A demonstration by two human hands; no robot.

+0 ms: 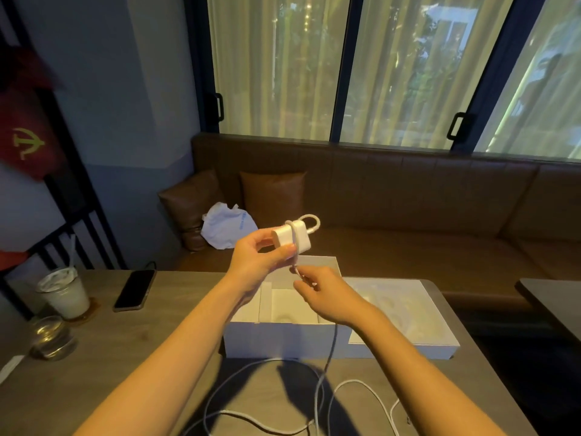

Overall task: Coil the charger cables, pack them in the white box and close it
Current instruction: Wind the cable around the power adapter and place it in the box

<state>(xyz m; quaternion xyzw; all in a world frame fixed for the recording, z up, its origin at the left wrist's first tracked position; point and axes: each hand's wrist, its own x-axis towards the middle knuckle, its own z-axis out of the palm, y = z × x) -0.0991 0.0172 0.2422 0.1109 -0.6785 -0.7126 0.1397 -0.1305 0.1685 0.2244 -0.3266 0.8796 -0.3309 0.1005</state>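
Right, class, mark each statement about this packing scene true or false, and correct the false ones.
1. The left hand holds the white square charger brick. True.
2. The open white cardboard box is closed. False: it is open, with its flat white lid beside it.
3. The right hand has a grip on the white cable. True.
4. The dark smartphone lies inside the box. False: it lies on the grey table.

left hand (264, 259) grips charger brick (290, 237) | right hand (327, 294) pinches cable (330, 350) | above white box (283, 341)
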